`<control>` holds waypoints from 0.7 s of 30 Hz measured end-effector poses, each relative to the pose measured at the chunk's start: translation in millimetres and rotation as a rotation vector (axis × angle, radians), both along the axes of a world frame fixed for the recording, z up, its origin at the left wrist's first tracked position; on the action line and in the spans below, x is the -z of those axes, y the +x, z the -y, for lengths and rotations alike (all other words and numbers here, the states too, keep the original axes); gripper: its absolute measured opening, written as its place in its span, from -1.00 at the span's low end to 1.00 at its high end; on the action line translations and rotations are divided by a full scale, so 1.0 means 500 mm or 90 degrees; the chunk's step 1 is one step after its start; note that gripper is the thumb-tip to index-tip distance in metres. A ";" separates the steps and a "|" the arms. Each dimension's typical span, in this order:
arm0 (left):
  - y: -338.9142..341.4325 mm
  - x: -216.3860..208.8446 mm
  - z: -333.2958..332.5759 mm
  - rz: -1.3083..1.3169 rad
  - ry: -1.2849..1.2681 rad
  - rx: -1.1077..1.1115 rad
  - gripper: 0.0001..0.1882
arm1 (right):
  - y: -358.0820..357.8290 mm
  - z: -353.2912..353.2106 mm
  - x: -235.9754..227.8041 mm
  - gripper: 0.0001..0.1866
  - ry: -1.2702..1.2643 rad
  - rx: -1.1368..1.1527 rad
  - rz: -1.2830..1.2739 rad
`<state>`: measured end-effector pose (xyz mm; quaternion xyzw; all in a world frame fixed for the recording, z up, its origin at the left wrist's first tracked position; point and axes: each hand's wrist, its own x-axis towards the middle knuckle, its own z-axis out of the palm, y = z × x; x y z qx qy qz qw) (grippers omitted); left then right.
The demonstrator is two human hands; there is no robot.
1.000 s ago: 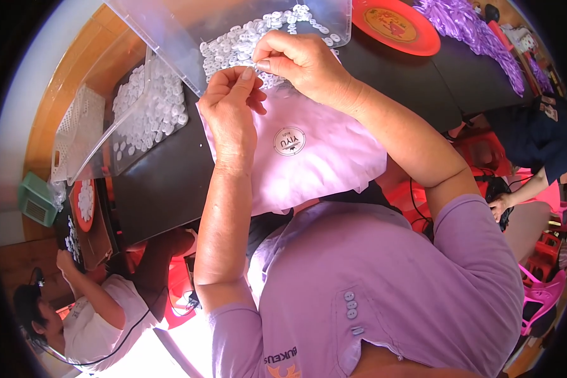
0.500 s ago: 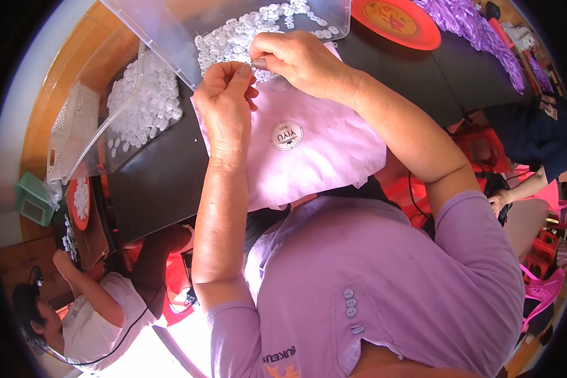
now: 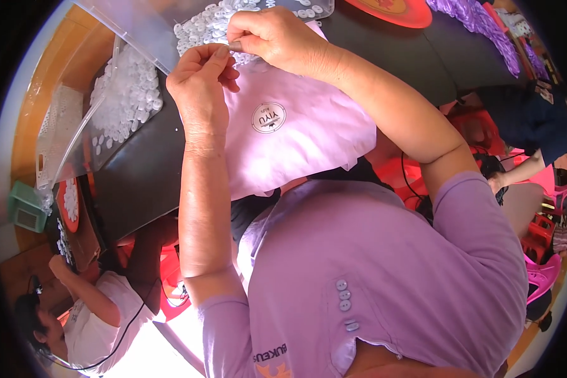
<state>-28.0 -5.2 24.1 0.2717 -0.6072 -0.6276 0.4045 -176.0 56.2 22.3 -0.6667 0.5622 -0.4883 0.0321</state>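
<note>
My left hand (image 3: 198,79) is closed in a pinch, thumb against bent index finger. Right beside it, my right hand (image 3: 277,39) also pinches, its thumb tip almost meeting the left fingertips. Whatever lies between them is too small to make out. Beneath both hands, a pale pink cloth (image 3: 296,148) with a round white printed label spreads over the table edge toward my lap. Just beyond the fingers, many small white oval plastic pieces (image 3: 198,31) lie heaped in a clear plastic bin (image 3: 129,22).
More white pieces (image 3: 129,94) sit in another clear container at left. A red round tray (image 3: 394,11) and purple shiny strips (image 3: 479,31) lie on the dark table (image 3: 135,179). Another person (image 3: 97,315) works at lower left; a second person's arm (image 3: 520,170) shows at right.
The whole scene has shifted up and left in the picture. Both hands keep nearly the same pinch, with fingertips close together over the pink cloth.
</note>
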 end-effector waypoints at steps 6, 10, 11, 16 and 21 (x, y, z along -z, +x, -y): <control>0.002 0.005 0.000 -0.063 0.061 0.013 -0.89 | 0.000 0.000 0.006 -0.94 0.006 0.023 -0.021; 0.005 0.012 0.010 -0.082 0.114 0.026 -0.89 | 0.000 0.001 0.012 -0.93 -0.038 0.023 -0.036; 0.006 0.012 0.012 -0.078 0.138 0.038 -0.89 | -0.002 0.001 0.012 -0.93 -0.040 0.023 -0.037; 0.008 0.011 0.010 -0.053 0.125 0.041 -0.88 | 0.004 -0.004 0.008 -0.95 -0.049 0.035 -0.067; 0.005 0.003 -0.005 0.035 0.018 -0.008 -0.88 | 0.005 -0.005 0.012 -0.95 -0.073 0.049 -0.150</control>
